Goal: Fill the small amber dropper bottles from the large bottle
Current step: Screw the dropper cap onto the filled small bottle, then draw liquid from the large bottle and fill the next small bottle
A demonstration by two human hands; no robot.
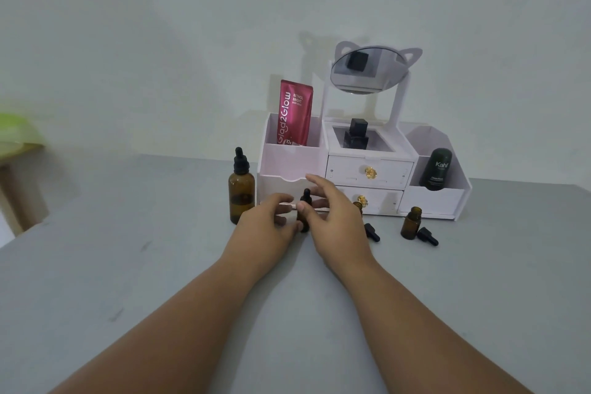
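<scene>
The large amber bottle (241,193) with a black dropper cap stands upright left of the organiser. A small capped amber dropper bottle (306,201) stands between my hands. My left hand (267,224) grips its base with curled fingers and thumb. My right hand (334,217) reaches over it with straight, spread fingers, the thumb touching the bottle's front. A second small bottle (358,206), uncapped, is mostly hidden behind my right hand, and its dropper cap (372,232) lies beside it. A third small open bottle (411,223) stands further right, next to its loose cap (428,236).
A white drawer organiser (367,176) with a cat-ear mirror (367,70) stands just behind the bottles. It holds a red pouch (294,115), a black perfume bottle (356,134) and a dark deodorant (436,169). The grey table (160,265) stretches toward me.
</scene>
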